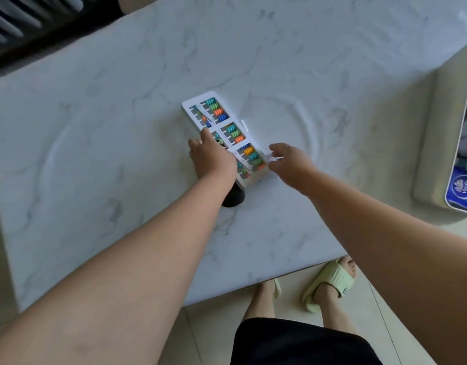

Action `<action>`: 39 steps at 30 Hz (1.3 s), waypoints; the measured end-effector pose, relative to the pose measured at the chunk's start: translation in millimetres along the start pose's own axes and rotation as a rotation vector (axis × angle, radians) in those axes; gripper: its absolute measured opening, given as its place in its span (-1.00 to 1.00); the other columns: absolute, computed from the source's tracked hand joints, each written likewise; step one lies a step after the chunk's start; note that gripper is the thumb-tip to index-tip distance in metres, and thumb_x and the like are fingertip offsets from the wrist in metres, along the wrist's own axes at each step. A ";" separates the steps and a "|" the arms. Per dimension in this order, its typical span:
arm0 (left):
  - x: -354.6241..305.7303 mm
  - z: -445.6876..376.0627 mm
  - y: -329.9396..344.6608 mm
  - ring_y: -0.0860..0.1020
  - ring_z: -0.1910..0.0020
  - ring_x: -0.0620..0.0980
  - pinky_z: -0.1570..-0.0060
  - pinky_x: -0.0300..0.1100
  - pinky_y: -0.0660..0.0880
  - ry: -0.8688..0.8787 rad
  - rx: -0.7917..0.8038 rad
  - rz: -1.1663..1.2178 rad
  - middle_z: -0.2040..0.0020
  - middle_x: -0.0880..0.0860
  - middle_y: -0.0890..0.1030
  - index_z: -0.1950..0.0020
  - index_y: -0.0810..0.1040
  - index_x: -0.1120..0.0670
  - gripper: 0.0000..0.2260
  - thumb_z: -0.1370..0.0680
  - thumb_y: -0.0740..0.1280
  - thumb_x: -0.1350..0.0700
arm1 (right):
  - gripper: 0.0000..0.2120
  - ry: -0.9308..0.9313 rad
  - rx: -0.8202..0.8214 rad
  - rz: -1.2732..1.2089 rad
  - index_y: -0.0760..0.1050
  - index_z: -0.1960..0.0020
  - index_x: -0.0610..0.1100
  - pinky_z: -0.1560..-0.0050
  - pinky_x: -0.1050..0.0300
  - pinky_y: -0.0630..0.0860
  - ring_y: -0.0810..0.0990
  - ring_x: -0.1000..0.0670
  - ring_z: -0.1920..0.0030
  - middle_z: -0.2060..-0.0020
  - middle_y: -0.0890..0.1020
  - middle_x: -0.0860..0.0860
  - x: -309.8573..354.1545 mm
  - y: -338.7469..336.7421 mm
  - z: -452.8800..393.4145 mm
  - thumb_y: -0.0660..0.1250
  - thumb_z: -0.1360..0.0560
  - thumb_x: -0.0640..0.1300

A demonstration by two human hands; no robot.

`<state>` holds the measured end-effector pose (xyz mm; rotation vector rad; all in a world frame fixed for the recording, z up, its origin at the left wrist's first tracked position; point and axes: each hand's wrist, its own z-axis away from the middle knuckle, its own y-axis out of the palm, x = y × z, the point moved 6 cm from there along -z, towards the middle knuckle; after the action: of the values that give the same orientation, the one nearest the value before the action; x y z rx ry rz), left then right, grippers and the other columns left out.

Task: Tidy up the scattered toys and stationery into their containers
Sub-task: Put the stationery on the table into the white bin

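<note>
A white abacus (228,133) with coloured beads lies at an angle in the middle of the marble table (108,154). My left hand (212,156) is over its left long edge, fingers curled down round the frame. My right hand (290,160) hovers at the abacus's near right corner with fingers loosely bent and nothing in it; whether the fingertips touch the frame is unclear. A small white stick (244,125) lies against the abacus's right edge. A round black object (233,197) shows under my left wrist, mostly hidden.
A beige container (435,143) stands at the right edge of the view, with a blue tissue pack (461,187) beside it. A dark slatted piece of furniture (24,25) is at the far left. My feet in green slippers (329,280) stand by the table's near edge.
</note>
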<state>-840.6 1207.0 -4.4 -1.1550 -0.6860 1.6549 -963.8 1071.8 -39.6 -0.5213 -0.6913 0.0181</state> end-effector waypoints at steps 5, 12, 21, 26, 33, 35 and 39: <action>4.1 -13.5 3.2 0.48 -0.26 0.15 -0.11 -0.06 0.46 -0.089 0.054 0.093 -0.35 0.16 0.36 -0.52 0.11 0.09 -0.41 -0.56 0.31 0.17 | -0.61 0.063 -0.027 -0.067 0.49 -0.31 -0.13 -0.14 -0.03 0.55 0.56 -0.14 -0.13 -0.20 0.56 -0.11 11.1 19.4 -13.5 0.25 -0.49 -0.29; 9.3 -15.3 5.6 0.55 -0.18 0.15 -0.05 -0.08 0.48 -0.252 0.099 0.208 -0.25 0.15 0.53 -0.26 0.39 0.20 -0.75 -0.62 0.20 0.12 | -0.58 0.193 0.023 -0.317 0.44 -0.40 -0.11 0.30 0.32 0.41 0.50 0.12 0.20 -0.08 0.56 -0.05 7.5 31.1 -16.3 0.32 -0.54 -0.19; -55.3 32.3 10.4 0.48 0.16 -0.06 0.45 -0.35 0.33 -0.086 0.062 0.325 -0.13 0.05 0.56 -0.17 0.39 0.14 -0.84 -0.66 0.11 0.11 | -0.73 0.129 -0.140 -0.359 0.51 -0.25 -0.09 0.07 0.03 0.61 0.63 -0.07 0.09 -0.01 0.64 -0.06 6.7 -31.2 6.5 0.19 -0.58 -0.13; -128.9 85.7 38.5 0.57 -0.11 0.11 0.10 -0.13 0.47 0.039 0.178 0.310 -0.19 0.12 0.57 -0.21 0.43 0.16 -0.80 -0.66 0.12 0.12 | -0.62 0.090 -0.389 -0.324 0.36 -0.40 -0.03 -0.04 0.01 0.54 0.60 -0.13 -0.06 -0.14 0.61 -0.10 -27.4 -116.3 37.4 0.16 -0.59 -0.10; -236.6 180.1 98.4 0.59 0.01 0.10 0.12 -0.18 0.46 0.316 0.339 0.304 -0.05 0.10 0.64 -0.12 0.56 0.15 -0.78 -0.61 0.22 0.05 | -0.60 0.131 -0.723 -0.509 0.33 -0.43 0.01 -0.16 -0.03 0.51 0.57 -0.07 -0.15 -0.22 0.58 -0.04 -122.4 -229.0 90.1 0.18 -0.60 -0.06; -261.3 205.3 113.8 0.60 0.01 0.10 0.09 -0.15 0.48 0.394 0.391 0.291 -0.04 0.09 0.66 -0.11 0.60 0.14 -0.80 -0.59 0.26 0.08 | -0.61 0.167 -0.774 -0.534 0.34 -0.42 0.02 -0.20 -0.10 0.50 0.57 -0.09 -0.17 -0.22 0.56 -0.05 -148.9 -251.6 103.0 0.18 -0.60 -0.05; -291.5 247.9 153.9 0.63 0.01 0.09 -0.02 -0.04 0.59 0.467 0.572 0.186 -0.07 0.07 0.66 -0.13 0.59 0.11 -0.80 -0.55 0.27 0.26 | -0.65 0.241 -0.802 -0.558 0.32 -0.39 0.07 -0.04 -0.06 0.61 0.61 -0.01 -0.02 -0.19 0.54 -0.04 -198.8 -281.9 120.1 0.18 -0.62 -0.08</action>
<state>-1104.0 898.9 71.5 -1.1331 0.1907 1.5061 -1234.8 843.5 49.2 -1.0564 -0.5690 -0.8622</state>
